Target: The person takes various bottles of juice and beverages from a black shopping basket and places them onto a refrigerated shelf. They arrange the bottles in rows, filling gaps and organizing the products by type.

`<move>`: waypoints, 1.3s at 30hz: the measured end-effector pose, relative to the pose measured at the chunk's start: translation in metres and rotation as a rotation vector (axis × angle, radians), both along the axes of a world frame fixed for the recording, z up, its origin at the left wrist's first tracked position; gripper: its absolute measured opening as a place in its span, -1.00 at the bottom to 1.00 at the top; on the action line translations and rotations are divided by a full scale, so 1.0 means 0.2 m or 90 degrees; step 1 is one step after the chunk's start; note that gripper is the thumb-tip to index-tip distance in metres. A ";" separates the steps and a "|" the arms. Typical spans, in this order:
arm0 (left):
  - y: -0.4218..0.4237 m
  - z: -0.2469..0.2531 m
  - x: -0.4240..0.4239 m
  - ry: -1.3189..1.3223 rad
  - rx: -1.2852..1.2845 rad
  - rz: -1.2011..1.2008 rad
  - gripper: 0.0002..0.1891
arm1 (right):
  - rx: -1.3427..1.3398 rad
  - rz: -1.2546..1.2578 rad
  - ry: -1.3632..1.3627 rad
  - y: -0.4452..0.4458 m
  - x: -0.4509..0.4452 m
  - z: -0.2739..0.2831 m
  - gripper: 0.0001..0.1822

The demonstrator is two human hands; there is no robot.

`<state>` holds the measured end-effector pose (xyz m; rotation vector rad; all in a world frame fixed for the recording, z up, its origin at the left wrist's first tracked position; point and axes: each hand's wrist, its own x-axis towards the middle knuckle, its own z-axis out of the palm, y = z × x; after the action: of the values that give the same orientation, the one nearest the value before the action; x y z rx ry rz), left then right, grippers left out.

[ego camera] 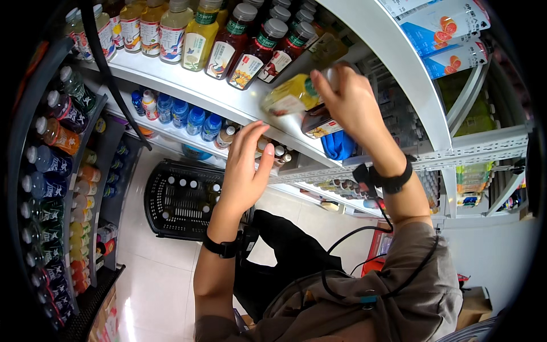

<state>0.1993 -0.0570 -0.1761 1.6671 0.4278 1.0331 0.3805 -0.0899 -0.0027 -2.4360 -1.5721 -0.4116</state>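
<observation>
My right hand (350,98) grips a yellow tea bottle (290,95) near its cap, tilted over the white shelf (273,124). Just below it a dark red tea bottle (318,124) is partly hidden by the hand and stands beside a folded blue cloth (338,145) at the shelf's end. My left hand (248,171) holds nothing, its fingers apart, in front of the lower shelf. Behind the held bottle are rows of dark red tea bottles (248,60) and another yellow bottle (200,38). A black plastic basket (156,192) with several capped bottles sits on the floor.
Small blue-capped bottles (195,120) line the lower shelf. A dark rack of drinks (55,162) stands at the left. Blue packs (453,34) with grapefruit pictures are at the upper right. A perforated metal upright (483,147) and cables (363,228) lie near my right arm.
</observation>
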 end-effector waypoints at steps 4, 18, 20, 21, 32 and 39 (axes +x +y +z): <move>-0.08 -0.07 -0.07 0.008 -0.024 -0.020 -0.65 | -0.110 -0.074 0.032 0.21 0.22 -0.01 -0.37; -0.18 -0.27 -0.39 0.082 -0.092 0.032 -0.71 | 0.154 -0.182 0.437 0.74 1.03 -0.19 -0.69; -0.18 -0.30 -0.42 0.108 -0.121 0.031 -0.70 | 0.147 -0.165 0.427 0.76 1.08 -0.19 -0.71; -0.18 -0.32 -0.43 0.124 -0.137 0.032 -0.70 | 0.143 -0.153 0.426 0.78 1.09 -0.20 -0.72; -0.19 -0.44 -0.45 0.119 -0.201 0.050 -0.72 | 0.055 -0.044 0.437 0.69 1.16 -0.21 -0.75; -0.23 -0.81 -0.63 0.164 -0.265 0.099 -0.75 | 0.046 -0.071 0.230 0.58 1.29 -0.14 -0.57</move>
<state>0.0738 -0.1032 -0.3387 1.4068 0.8903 0.7736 0.6388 0.0263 -0.0317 -2.3821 -1.2544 -0.0381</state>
